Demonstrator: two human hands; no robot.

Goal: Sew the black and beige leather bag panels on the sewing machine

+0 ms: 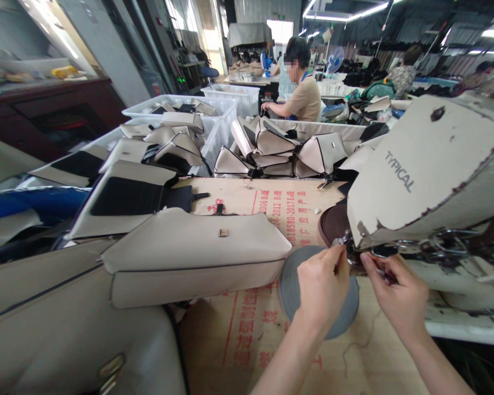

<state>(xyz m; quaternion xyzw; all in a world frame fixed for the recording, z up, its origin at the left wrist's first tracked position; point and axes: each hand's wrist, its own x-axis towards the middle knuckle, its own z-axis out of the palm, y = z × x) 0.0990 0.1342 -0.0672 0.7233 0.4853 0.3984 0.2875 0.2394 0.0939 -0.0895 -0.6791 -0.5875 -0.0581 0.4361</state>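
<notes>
Both hands are right up at the machine now! It's the cream-painted metal sewing machine [428, 170] with "TYPICAL" lettering, on the right side of the pale wooden worktop with red printing [247, 323]. The left hand [323, 280] has its fingers bunched close together beneath the machine's head; the right hand [399, 291], just beside it, has thumb and fingers curled nearly together. Whether either grips anything, I can't tell from here.

How far along? I'd call it mid-adjustment at the machine, no bag between those hands; what remains there, I can't make out. The cream leather-look bag with dark piping [189, 247], lying left of them, looks largely made up, flap and small metal fitting in place. Under the left hand, a flat grey disc-shaped roll [290, 285]; just behind, a dark brown round roll [333, 222].

And look at the containers! Past the worktop, a translucent white plastic tub [220, 134] holds cream bags with black panels; alongside, more cream bags with dark edging [274, 140] lie heaped and overlapping.
</notes>
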